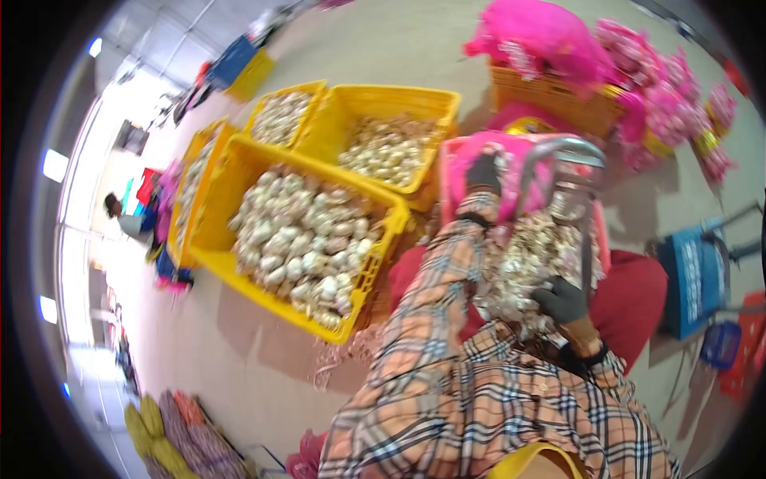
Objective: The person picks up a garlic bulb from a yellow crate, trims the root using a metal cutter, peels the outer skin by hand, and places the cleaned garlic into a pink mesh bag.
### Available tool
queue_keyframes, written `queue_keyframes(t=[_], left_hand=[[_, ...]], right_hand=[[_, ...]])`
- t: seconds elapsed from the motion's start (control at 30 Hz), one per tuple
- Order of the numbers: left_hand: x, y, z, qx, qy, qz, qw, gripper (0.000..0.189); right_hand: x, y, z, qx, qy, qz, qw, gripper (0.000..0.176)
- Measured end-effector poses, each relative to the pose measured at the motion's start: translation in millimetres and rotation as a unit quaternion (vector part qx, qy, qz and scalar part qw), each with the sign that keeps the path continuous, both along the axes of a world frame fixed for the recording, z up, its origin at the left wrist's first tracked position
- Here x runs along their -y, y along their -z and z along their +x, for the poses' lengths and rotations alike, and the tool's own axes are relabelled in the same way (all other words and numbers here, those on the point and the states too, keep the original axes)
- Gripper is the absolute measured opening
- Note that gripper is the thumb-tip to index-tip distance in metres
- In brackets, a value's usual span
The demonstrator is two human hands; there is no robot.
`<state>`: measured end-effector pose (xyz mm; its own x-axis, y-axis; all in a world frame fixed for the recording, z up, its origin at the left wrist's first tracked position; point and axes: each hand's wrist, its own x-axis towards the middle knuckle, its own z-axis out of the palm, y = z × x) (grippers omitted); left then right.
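Observation:
My left hand, in a dark glove, is closed at the far left side of a pink crate, over bright pink mesh. A small pale thing shows at its fingertips, too small to name. My right hand, also gloved, has its fingers curled together low over a heap of garlic cloves and papery skins; what it holds is hidden. A grey curved metal frame arches over the crate's far end, with a long bar down its right side. The crate stands between my knees.
Yellow crates of garlic bulbs stand to my left. Pink mesh sacks pile on an orange crate ahead. A blue box is at right, loose skins lie on the floor, and a person sits far left.

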<state>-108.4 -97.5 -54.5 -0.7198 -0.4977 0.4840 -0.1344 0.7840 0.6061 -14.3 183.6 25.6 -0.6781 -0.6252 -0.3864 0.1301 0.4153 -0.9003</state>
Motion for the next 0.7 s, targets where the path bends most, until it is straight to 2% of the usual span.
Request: queue_keyframes(t=[0.03,0.07,0.1,0.13,0.17,0.2,0.23,0.27,0.3,0.4,0.43,0.47,0.5,0.53,0.57,0.6,0.63,0.67,0.7], left_hand=[[1.0,-7.2,-2.2,0.055,0.000,0.018,0.998,0.029],[-4.6,-26.2,-7.7,0.213,-0.035,0.012,0.976,0.034],[-7.5,-36.7,-15.5,0.338,-0.020,0.025,0.941,0.042],[-14.5,-28.0,-16.1,0.333,0.028,-0.111,0.936,0.048],[-11.1,10.7,-32.3,0.348,0.109,-0.072,0.928,0.048],[-5.6,4.4,-37.2,0.503,0.136,0.055,0.852,0.053],[-11.6,-12.3,-17.1,0.432,0.131,0.008,0.893,0.054],[-2.3,-20.4,-6.1,0.432,0.124,0.008,0.893,0.054],[6.7,-28.3,0.0,0.389,0.164,-0.004,0.907,0.047],[35.3,-43.7,15.5,0.248,0.288,-0.042,0.924,0.028],[57.8,-44.4,23.4,0.241,0.251,-0.019,0.937,0.025],[75.6,-65.6,39.0,0.283,0.165,-0.061,0.943,0.024],[105.9,-71.1,58.9,0.238,0.135,-0.027,0.961,0.025],[146.3,-46.0,80.3,0.230,0.022,-0.186,0.955,0.026],[199.0,-35.2,106.2,0.231,-0.041,-0.237,0.943,0.022],[184.4,-70.3,153.9,0.221,-0.149,-0.214,0.940,0.025],[194.7,-96.3,174.9,0.257,-0.236,-0.175,0.921,0.025],[219.4,-121.3,178.0,0.468,-0.297,-0.125,0.823,0.029],[219.0,-133.0,191.1,0.467,-0.294,-0.126,0.824,0.029]], right_hand=[[-5.5,4.0,-0.3,-0.037,-0.011,0.016,0.999,0.021],[-6.3,-1.4,2.7,-0.035,0.013,0.001,0.999,0.020],[-11.8,2.2,-0.2,-0.114,-0.040,-0.013,0.993,0.019],[-9.0,9.9,-0.2,0.040,0.038,0.017,0.998,0.020],[-6.1,12.6,-1.5,0.047,0.026,0.013,0.998,0.020],[-4.9,12.6,-1.7,0.066,0.026,0.018,0.997,0.021],[-3.5,9.5,-1.3,0.084,0.027,0.023,0.996,0.021],[2.6,-2.7,1.0,0.054,0.004,0.043,0.998,0.022],[5.5,1.9,0.7,0.056,-0.001,0.039,0.998,0.022],[-2.2,20.7,-1.2,-0.033,-0.044,0.029,0.998,0.025],[0.2,17.0,-1.5,-0.033,-0.045,0.024,0.998,0.025],[0.6,9.1,-1.4,-0.038,-0.045,0.040,0.997,0.025],[0.6,4.3,0.9,-0.045,-0.045,0.056,0.996,0.025],[-2.4,14.9,1.1,-0.034,-0.022,0.057,0.998,0.024],[-3.9,17.4,0.0,-0.035,-0.023,0.054,0.998,0.024],[-4.1,18.3,-1.3,-0.031,-0.014,0.047,0.998,0.023],[-2.4,18.1,-1.8,-0.027,-0.003,0.039,0.999,0.022],[0.0,14.6,-1.3,-0.017,0.009,0.037,0.999,0.021],[2.2,9.6,-0.9,-0.017,0.012,0.037,0.999,0.021]])
